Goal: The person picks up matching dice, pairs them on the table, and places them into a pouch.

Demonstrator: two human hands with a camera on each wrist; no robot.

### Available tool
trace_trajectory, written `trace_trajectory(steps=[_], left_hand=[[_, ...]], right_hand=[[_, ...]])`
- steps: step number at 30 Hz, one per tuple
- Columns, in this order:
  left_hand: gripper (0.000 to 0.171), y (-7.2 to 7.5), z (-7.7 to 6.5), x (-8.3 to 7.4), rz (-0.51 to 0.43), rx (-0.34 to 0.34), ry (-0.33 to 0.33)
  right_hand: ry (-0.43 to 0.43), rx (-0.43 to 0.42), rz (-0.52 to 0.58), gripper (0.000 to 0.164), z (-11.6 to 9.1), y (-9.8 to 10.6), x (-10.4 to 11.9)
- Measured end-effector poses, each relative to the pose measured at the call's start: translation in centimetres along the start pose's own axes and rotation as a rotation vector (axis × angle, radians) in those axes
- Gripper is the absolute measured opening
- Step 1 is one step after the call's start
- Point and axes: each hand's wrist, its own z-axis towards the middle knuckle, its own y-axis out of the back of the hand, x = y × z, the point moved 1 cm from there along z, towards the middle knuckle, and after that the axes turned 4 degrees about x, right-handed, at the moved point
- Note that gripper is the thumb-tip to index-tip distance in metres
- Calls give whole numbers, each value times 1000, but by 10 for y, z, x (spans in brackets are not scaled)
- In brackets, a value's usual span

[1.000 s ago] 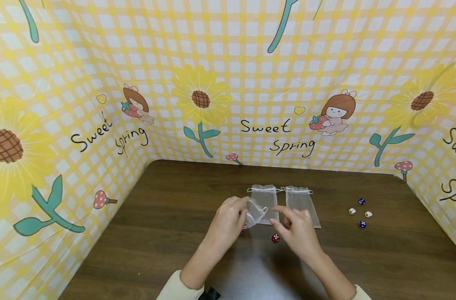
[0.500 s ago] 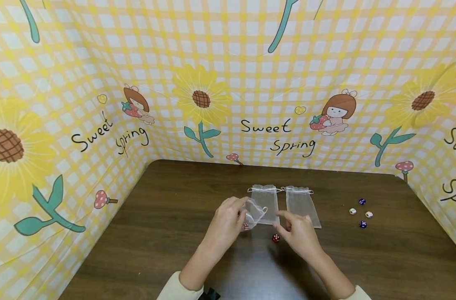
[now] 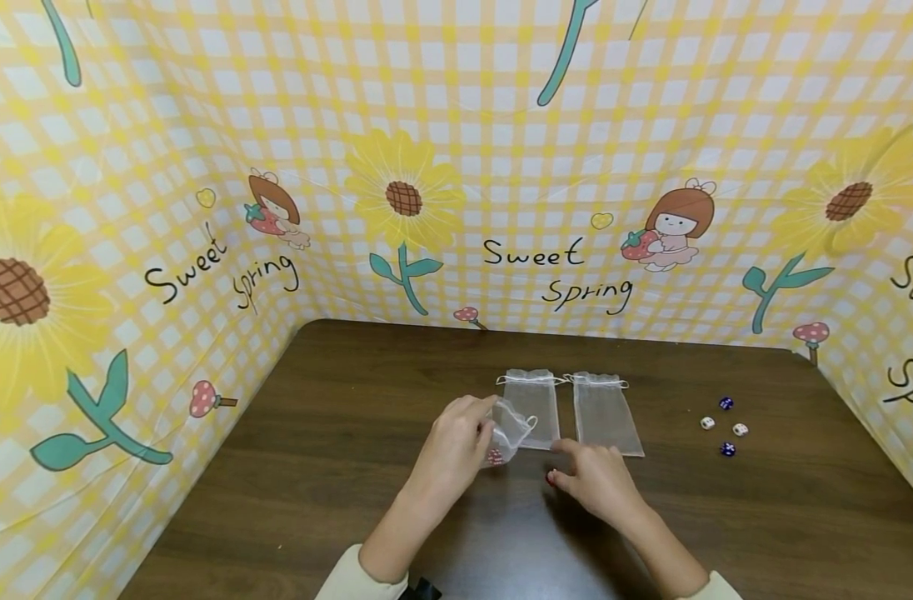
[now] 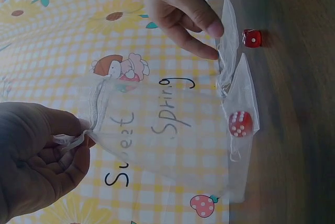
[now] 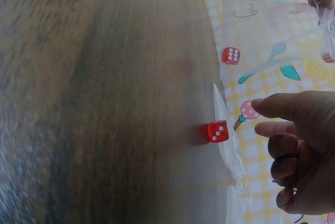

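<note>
My left hand (image 3: 449, 442) pinches the gathered neck of a sheer white drawstring bag (image 4: 157, 124), which hangs above the table. Inside, at the bottom of the bag, a red die with white pips (image 4: 241, 124) shows through the mesh. Another red die (image 5: 217, 131) lies on the wood, mostly covered by the thumb in the head view. Just over it hovers my right hand (image 3: 599, 479), thumb and index finger spread and the other fingers bent. Both wrist views show a gap between these fingers and the die.
Flat on the table behind the hands lie two more sheer bags, a left one (image 3: 531, 408) and a right one (image 3: 606, 414). To the right sit two blue dice (image 3: 726, 403) and two white dice (image 3: 707, 423). A checked cloth (image 3: 441, 275) walls the dark table (image 3: 336, 375).
My right hand has come down and toward me, onto the loose red die's spot in the head view. The left hand keeps its hold; the die in its bag shows more clearly.
</note>
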Motion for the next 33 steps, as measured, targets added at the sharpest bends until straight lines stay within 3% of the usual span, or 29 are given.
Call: trace_trajectory(steps=[7, 15, 27, 33], left_hand=[[25, -1, 0, -1, -5, 14, 2], [25, -2, 0, -2, -8, 29, 9], [24, -3, 0, -2, -16, 28, -4], [24, -3, 0, -2, -17, 27, -9]], right_hand=[[-7, 35, -68, 30, -1, -5, -2], [-12, 68, -64, 18, -3, -9, -4], [-23, 33, -55, 16, -2, -12, -7], [-22, -50, -62, 17, -1, -2, -4]])
